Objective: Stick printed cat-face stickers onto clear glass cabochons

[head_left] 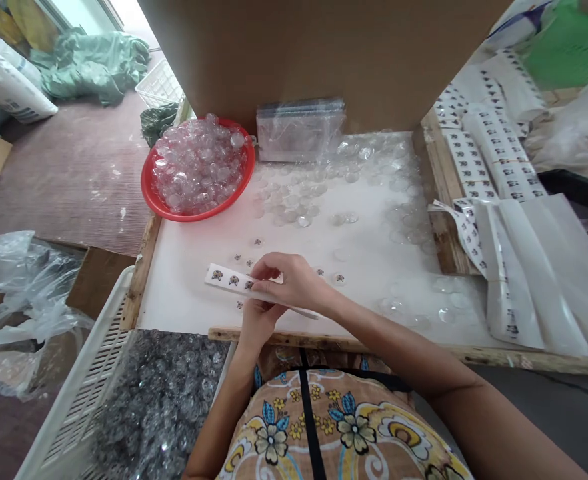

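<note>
One strip (225, 282) is above the near edge of the white table (184, 267), its long axis running crosswise, left end pointing away from the wearer, right end slanting nearer; three printed animal heads show left of the fingers. The right hand (294, 283) pinches it from above; the left hand (261, 321) grips it from below, fingers partly hidden. Marks on the sack (11, 77) are too blurred to read. One red bowl (197, 215) brims with clear discs (204, 163), too many to count

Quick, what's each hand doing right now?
Right hand: closed, thumb and fingers pinching a narrow, flat white strip printed with small brown animal faces.
Left hand: at the strip's near edge, fingers partly hidden; open or closed cannot be told.
</note>
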Available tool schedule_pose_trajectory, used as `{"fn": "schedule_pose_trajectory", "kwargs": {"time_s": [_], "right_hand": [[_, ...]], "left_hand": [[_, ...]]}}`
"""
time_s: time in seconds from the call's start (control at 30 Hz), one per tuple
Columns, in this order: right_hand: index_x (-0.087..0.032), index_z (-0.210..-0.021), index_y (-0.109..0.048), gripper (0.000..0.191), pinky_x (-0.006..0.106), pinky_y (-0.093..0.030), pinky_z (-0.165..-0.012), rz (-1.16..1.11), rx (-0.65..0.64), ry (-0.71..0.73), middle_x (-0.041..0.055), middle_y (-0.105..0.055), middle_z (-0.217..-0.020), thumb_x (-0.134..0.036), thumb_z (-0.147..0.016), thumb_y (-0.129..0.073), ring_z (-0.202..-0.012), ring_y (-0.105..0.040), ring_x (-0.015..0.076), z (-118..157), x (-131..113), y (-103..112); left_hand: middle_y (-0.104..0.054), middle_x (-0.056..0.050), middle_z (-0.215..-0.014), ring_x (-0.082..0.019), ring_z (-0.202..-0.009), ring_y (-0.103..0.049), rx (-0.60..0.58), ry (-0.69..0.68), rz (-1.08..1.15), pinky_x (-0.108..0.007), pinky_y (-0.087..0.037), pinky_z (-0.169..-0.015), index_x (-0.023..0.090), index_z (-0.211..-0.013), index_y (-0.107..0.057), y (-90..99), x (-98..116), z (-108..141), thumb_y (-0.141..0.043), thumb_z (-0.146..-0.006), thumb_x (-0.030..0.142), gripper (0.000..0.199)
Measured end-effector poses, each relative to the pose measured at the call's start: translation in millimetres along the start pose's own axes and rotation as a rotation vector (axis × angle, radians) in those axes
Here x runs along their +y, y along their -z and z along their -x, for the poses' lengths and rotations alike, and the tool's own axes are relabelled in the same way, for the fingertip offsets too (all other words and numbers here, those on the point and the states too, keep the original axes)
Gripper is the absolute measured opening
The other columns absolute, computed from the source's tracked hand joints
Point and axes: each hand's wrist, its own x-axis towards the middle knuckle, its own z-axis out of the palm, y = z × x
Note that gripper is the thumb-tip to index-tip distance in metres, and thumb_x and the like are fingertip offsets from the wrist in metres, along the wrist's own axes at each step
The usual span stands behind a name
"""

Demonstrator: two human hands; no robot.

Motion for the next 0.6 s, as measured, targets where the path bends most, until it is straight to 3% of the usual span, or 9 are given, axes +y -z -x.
{"fn": "schedule_pose_trajectory", "kwargs": {"time_s": [0.2, 0.47, 0.6], "right_hand": [[-0.019, -0.08, -0.061, 0.006, 0.026, -0.044, -0.071, 0.148, 0.124, 0.04, 0.0011, -0.064, -0.084, -0.014, -0.082, -0.064, -0.077, -0.058, 0.0129, 11.6, -2.2, -15.4], [-0.02, -0.089, -0.064, 0.01, 0.025, -0.047, -0.07, -0.001, 0.127, -0.006, 0.0012, -0.065, -0.087, -0.015, -0.082, -0.064, -0.075, -0.059, 0.0117, 11.7, -0.9, -15.4], [-0.02, -0.083, -0.063, 0.006, 0.027, -0.046, -0.07, 0.128, 0.196, 0.053, 0.0024, -0.064, -0.085, -0.015, -0.086, -0.06, -0.078, -0.059, 0.0143, 14.5, 0.3, -21.6]], "left_hand": [[-0.055, 0.001, -0.054, -0.013, -0.054, -0.048, -0.007, -0.008, -0.036, -0.023, -0.033, -0.05, 0.013, -0.055, -0.06, -2.2, 1.6, 1.4, -0.073, -0.065, 0.026, 0.021], [-0.065, -0.003, -0.067, -0.019, -0.066, -0.057, 0.003, -0.023, -0.048, -0.025, -0.04, -0.056, 0.014, -0.066, -0.067, -3.1, 1.7, 2.0, -0.07, -0.066, 0.02, 0.007], [-0.06, -0.001, -0.057, -0.018, -0.061, -0.055, 0.038, 0.0, -0.126, -0.025, -0.036, -0.052, 0.014, -0.06, -0.065, -2.0, 1.3, 0.5, -0.071, -0.064, 0.018, 0.008]]}}
